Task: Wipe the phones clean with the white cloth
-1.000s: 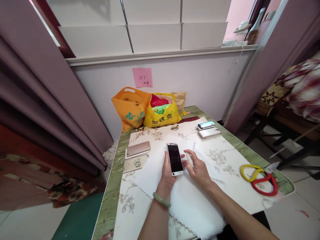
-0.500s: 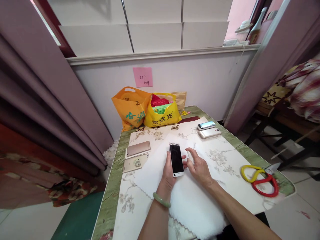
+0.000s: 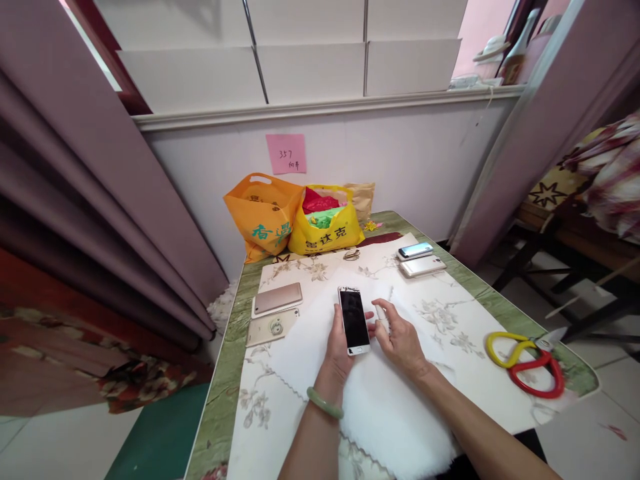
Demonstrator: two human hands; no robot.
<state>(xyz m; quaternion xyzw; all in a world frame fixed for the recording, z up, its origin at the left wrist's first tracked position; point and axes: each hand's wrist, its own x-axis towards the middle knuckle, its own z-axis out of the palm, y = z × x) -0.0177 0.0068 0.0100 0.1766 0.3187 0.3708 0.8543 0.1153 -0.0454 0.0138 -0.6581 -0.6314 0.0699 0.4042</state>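
Note:
My left hand (image 3: 339, 343) is wrapped round a white smartphone (image 3: 354, 321), its fingertips showing past the right edge. The phone's dark screen faces up, and its top edge looks cracked or chipped. Just to the right, my right hand (image 3: 403, 340) grips a small white spray bottle (image 3: 381, 313), mostly covered by the fingers. The index finger rests at the bottle's top, pointing towards the phone. Under both hands lies a fluffy white cloth (image 3: 395, 420) on the table.
Phones (image 3: 277, 300) lie at the left, one bearing a ring holder (image 3: 276, 325). More phones (image 3: 423, 266) lie at the back right. Large scissors (image 3: 537, 363) with yellow and red handles sit near the right edge. Orange (image 3: 270, 220) and yellow bags (image 3: 325, 233) stand at the back.
The view has shifted slightly. Both hands keep nearly the same pose, with the phone and the spray bottle still held in them.

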